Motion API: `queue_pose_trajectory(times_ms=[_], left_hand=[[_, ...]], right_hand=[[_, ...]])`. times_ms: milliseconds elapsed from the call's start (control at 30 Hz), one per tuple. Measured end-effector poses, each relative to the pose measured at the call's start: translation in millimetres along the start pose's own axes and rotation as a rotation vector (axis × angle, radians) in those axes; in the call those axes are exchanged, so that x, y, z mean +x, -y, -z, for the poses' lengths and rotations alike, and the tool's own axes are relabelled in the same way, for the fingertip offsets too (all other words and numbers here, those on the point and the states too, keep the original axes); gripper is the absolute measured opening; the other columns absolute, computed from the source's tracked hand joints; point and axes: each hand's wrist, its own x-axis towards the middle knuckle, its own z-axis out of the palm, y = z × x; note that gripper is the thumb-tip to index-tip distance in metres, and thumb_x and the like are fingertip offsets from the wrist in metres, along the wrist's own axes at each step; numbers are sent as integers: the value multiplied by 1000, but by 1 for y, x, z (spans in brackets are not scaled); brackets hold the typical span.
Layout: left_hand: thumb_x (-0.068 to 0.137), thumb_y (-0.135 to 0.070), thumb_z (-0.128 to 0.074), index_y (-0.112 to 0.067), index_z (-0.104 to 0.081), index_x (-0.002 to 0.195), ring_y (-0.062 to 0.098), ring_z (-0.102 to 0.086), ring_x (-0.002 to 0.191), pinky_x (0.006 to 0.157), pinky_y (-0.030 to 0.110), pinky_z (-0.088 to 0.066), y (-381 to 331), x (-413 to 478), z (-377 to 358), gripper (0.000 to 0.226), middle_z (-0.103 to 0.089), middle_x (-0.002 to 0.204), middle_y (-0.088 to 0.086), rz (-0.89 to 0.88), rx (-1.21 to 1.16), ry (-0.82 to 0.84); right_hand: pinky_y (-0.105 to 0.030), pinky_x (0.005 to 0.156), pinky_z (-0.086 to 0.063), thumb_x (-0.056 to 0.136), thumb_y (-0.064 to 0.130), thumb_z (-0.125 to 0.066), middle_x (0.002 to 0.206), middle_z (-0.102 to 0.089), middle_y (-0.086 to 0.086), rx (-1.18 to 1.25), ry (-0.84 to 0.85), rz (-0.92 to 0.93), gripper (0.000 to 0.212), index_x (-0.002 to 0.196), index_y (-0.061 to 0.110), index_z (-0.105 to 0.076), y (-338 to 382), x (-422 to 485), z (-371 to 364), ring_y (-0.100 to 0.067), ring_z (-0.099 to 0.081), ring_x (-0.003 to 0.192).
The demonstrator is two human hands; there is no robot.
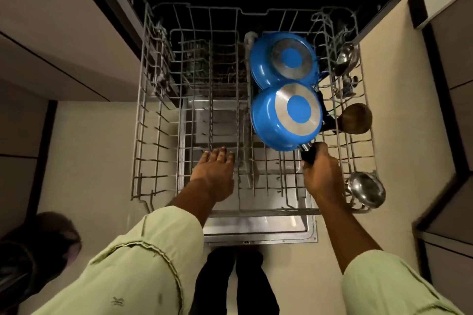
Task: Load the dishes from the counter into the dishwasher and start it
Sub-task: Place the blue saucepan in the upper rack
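The dishwasher's grey wire rack (143,110) is pulled out over the open door (261,233). Two blue pans lie upside down in its right half: the far pan (263,64) and the near pan (266,120). My right hand (322,171) grips the near pan's black handle (308,153) at the rack's front right. My left hand (215,171) hovers over the rack's front middle with fingers straight, holding nothing.
Along the rack's right edge lie a steel ladle (366,190), a wooden spoon (357,117) and another steel ladle (345,57). Pale cabinet fronts flank the dishwasher on both sides. My feet (235,281) stand at the door's front edge. A dark object (38,250) sits low left.
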Motion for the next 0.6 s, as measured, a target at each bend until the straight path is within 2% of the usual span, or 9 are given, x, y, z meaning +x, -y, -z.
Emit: queue_pose_trajectory(times_ms=[100,233,433,600], left_hand=[[105,-32,-37,-13,5,158,27,9,152,122,44,6,-1,10,-5,70,9,165,12,18,-7,23],[104,-33,-38,-14,6,157,27,8,152,122,45,7,-3,19,-9,71,8,165,13,32,8,47],[103,-37,-39,-10,5,157,28,6,152,120,45,12,-4,24,-13,75,5,165,15,37,56,63],[103,-41,-35,-6,4,156,30,4,152,117,47,15,-5,27,-14,75,2,164,17,46,165,115]], right_hand=[[-34,66,-41,92,7,-62,105,-65,-21,-33,-44,-8,31,120,4,-48,-2,3,-10,-40,-64,95],[-39,70,-50,90,0,-63,105,-65,-20,-24,-85,-113,32,117,4,-46,3,6,-22,-38,-65,96],[-45,72,-52,90,-4,-58,103,-63,-19,-49,-132,-209,34,119,3,-41,-5,2,-43,-38,-64,94],[-41,74,-53,86,-5,-64,108,-60,-19,-84,-176,-187,39,118,3,-42,-11,-2,-52,-37,-64,96]])
